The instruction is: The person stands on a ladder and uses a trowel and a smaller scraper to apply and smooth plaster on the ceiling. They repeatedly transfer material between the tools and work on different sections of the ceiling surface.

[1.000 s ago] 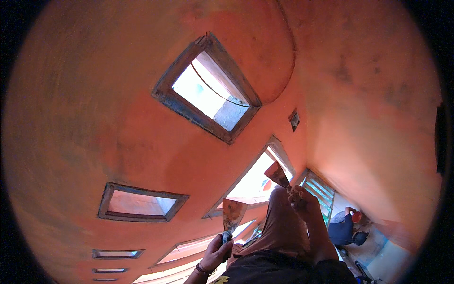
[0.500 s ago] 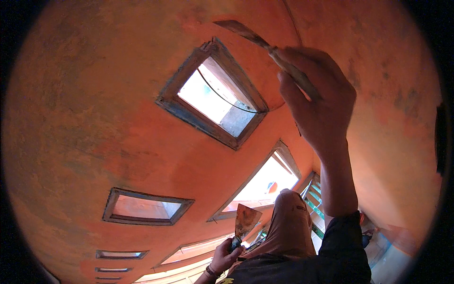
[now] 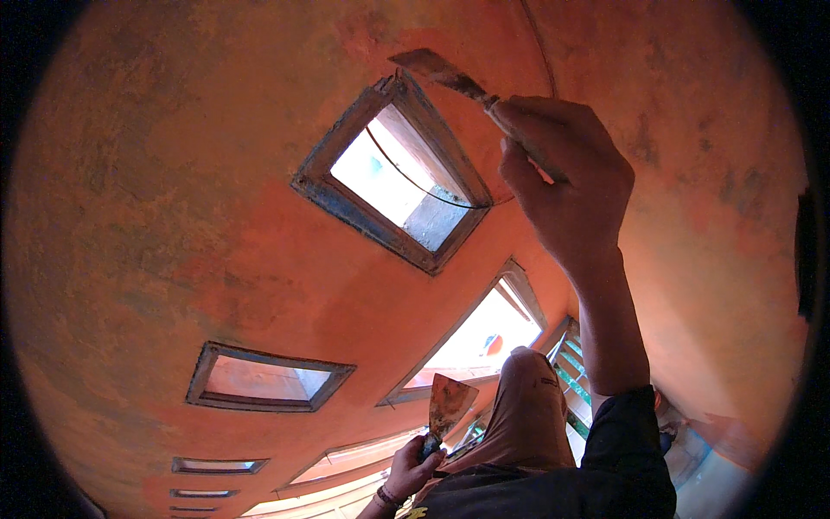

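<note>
My right hand [image 3: 577, 177] is raised high and closed around the handle of a putty knife [image 3: 435, 69]. The knife's narrow, stained blade points left, lying over the orange wall just above the top corner of a small wooden window frame [image 3: 322, 160]. I cannot tell whether the blade touches the wall. Low in the view, my left hand [image 3: 411, 471] grips a wider putty knife [image 3: 452, 405] by its dark handle. That second blade stands upright, smeared with orange-brown matter, apart from the wall.
The orange wall [image 3: 285, 259] is patchy, with brown and grey smears. A thin dark cable [image 3: 415, 183] crosses the window opening. More framed openings [image 3: 203, 376] run below and to the left. My bent knee [image 3: 527, 389] rises beside a ladder-like green-and-white structure [image 3: 571, 363].
My right hand has shifted slightly down and left, and its putty knife has come lower toward the frame's top corner. The left hand and its knife stay nearly in place.
</note>
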A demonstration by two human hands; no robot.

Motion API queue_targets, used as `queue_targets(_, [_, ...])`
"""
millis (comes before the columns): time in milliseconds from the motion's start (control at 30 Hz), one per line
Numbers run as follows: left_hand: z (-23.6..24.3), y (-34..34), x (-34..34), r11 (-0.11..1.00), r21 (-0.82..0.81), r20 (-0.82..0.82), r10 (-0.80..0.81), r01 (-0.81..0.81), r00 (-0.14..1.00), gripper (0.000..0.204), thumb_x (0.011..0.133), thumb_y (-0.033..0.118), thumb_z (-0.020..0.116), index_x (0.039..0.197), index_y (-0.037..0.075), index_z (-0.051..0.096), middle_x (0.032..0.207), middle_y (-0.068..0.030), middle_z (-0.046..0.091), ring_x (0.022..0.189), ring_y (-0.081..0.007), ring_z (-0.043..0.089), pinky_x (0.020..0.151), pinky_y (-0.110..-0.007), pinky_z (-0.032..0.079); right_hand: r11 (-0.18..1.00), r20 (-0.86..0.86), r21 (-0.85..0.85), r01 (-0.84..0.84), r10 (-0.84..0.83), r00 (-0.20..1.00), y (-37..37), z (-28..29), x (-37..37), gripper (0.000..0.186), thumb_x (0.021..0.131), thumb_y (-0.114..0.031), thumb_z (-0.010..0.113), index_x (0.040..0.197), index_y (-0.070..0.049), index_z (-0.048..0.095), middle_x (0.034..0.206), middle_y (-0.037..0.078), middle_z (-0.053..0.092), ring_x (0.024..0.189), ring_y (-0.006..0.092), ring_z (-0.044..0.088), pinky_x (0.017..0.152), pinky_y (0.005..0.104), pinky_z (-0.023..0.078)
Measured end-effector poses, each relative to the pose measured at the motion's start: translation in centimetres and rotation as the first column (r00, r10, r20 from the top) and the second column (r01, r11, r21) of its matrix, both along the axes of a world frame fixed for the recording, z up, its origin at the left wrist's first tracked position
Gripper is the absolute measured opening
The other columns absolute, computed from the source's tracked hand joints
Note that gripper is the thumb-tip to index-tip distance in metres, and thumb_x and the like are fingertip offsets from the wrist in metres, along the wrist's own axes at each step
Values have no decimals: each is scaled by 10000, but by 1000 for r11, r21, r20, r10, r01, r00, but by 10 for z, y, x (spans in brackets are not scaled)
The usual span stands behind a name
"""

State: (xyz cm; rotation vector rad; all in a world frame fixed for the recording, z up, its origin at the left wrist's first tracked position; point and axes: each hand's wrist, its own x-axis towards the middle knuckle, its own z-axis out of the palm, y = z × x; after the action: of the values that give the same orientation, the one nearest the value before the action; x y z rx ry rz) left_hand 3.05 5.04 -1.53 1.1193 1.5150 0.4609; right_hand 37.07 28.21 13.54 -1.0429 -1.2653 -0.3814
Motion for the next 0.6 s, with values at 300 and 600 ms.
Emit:
queue_targets(300, [-4, 1, -1, 1000, 15, -28, -21, 21, 999, 340, 873, 186, 670, 1082, -53, 550, 890, -75, 624, 808, -112, 578, 725, -273, 487, 997, 73, 77, -24, 18, 997, 9, -2, -5, 299, 719, 26, 706, 993, -92, 719, 974, 39, 673, 834, 135, 657, 694, 258, 554])
queue_targets(600, [-10, -3, -5, 997, 74, -52, -17, 21, 998, 330, 861, 220, 683, 1020, -47, 572, 827, -65, 619, 744, -107, 565, 667, -275, 479, 991, 52, 123, -55, 49, 997, 16, -10, -10, 319, 740, 26, 706, 1034, -99, 706, 1009, 62, 648, 849, 171, 641, 712, 272, 546])
